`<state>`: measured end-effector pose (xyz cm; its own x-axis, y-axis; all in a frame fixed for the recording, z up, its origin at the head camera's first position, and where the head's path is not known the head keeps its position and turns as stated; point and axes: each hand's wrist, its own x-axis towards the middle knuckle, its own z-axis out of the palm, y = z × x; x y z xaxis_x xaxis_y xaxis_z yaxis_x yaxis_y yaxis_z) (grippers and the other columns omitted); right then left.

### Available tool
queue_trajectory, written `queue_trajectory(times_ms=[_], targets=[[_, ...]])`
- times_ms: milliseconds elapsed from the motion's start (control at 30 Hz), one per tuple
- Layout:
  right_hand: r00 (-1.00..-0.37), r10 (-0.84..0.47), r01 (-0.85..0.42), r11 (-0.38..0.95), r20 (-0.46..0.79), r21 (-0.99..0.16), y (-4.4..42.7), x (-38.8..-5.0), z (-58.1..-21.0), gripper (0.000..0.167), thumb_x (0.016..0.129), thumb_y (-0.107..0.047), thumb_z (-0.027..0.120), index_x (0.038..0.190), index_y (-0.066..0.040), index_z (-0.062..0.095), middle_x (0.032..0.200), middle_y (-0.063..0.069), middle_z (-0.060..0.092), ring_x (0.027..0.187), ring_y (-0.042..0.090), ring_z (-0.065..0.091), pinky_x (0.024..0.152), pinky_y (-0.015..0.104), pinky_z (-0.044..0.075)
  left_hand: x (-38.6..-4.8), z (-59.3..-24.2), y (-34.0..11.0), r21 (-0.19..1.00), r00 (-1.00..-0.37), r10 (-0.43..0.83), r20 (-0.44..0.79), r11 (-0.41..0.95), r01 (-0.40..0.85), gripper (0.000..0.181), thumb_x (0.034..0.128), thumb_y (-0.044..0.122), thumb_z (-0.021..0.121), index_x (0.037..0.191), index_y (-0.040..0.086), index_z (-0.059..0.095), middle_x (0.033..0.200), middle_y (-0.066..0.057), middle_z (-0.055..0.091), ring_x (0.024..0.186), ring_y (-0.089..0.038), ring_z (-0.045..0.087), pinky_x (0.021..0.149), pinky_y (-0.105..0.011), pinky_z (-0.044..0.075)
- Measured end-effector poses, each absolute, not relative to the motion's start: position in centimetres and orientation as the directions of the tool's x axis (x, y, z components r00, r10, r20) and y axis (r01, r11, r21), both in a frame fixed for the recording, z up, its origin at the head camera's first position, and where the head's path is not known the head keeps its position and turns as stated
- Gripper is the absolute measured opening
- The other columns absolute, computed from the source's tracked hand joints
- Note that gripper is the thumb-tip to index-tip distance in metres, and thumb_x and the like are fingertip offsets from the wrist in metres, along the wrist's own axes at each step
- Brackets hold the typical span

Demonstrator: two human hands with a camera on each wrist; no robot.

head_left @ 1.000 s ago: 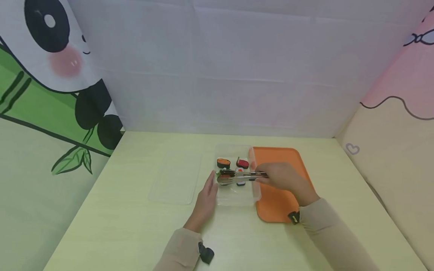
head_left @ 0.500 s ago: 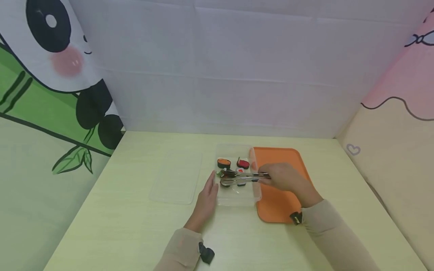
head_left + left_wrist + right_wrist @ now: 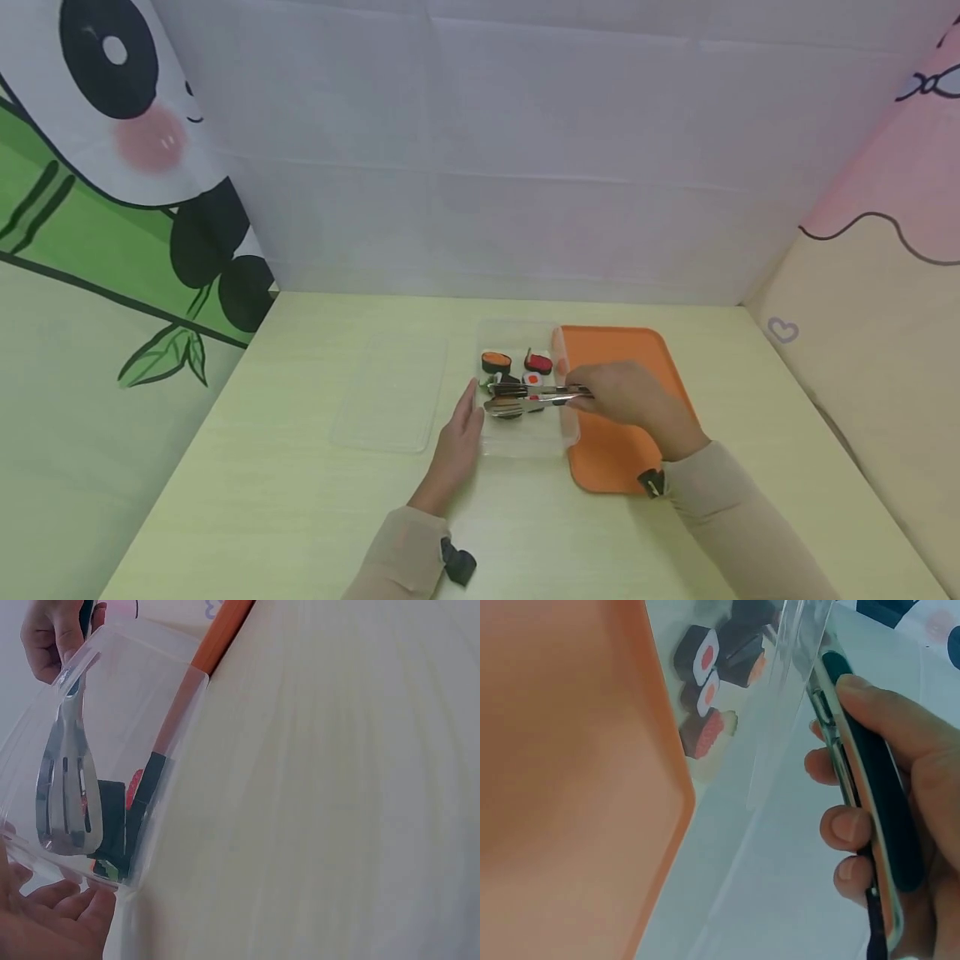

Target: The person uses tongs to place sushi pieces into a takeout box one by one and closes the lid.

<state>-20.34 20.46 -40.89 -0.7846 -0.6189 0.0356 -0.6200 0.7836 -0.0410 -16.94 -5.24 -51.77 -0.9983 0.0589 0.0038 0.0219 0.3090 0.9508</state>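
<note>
Head view: right hand grips tongs, partly hiding sushi pieces; left hand, straight-fingered, touches container.

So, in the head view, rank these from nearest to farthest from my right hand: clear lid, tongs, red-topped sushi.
1. Tongs: held in the right hand.
2. Red-topped sushi: left of the hand, inside the box.
3. Clear lid: farther left, past the box.
</note>
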Motion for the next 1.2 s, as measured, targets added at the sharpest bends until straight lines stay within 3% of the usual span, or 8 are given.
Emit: queue_trajectory(times_ms=[200,633,867,1200], targets=[[-0.785,-0.618,-0.619,0.784,0.047,-0.042,20.2,-20.7,-41.5,0.016,0.091,-0.031,0.068,0.084,-0.022,0.058,0.067,-0.015,0.043,0.056,0.005,0.039,0.046,0.023,0.036,-16.7,-51.7,-5.1,0.955,-0.998,0.071,-0.002,0.295,0.018,0.052,0.1072,0.028,0.036,0.157,0.019,0.022,0.156,-0.011,0.028,0.14,-0.035,0.027,0.113,-0.052,0.023],[-0.83,-0.554,-0.555,0.812,0.059,-0.18,21.4,-20.3,-40.9,0.016,0.091,-0.029,0.071,0.089,-0.019,0.059,0.07,-0.013,0.05,0.059,0.007,0.044,0.053,0.027,0.041,-16.8,-52.0,-4.7,0.958,-0.999,0.046,-0.01,0.288,0.004,0.053,0.107,0.027,0.036,0.157,0.017,0.022,0.158,-0.006,0.025,0.143,-0.029,0.023,0.114,-0.049,0.022],[-0.893,-0.448,-0.441,0.845,0.052,-0.301,22.8,-20.1,-41.0,0.033,0.094,-0.035,0.065,0.116,-0.01,0.064,0.097,-0.004,0.065,0.079,0.014,0.059,0.068,0.037,0.051,-17.1,-52.0,-4.4,0.953,-1.0,0.011,-0.016,0.303,-0.012,0.052,0.1067,0.024,0.037,0.156,0.017,0.023,0.158,-0.006,0.026,0.142,-0.03,0.025,0.114,-0.05,0.023],[-0.967,-0.238,-0.25,0.849,0.086,-0.465,25.0,-19.7,-41.9,0.044,0.096,-0.042,0.061,0.123,-0.007,0.059,0.088,0.002,0.058,0.068,0.019,0.051,0.054,0.033,0.042,-17.3,-52.0,-4.6,0.954,-1.0,0.01,-0.026,0.298,-0.021,0.052,0.1066,0.026,0.037,0.156,0.018,0.024,0.158,-0.005,0.026,0.143,-0.03,0.024,0.114,-0.051,0.022]])
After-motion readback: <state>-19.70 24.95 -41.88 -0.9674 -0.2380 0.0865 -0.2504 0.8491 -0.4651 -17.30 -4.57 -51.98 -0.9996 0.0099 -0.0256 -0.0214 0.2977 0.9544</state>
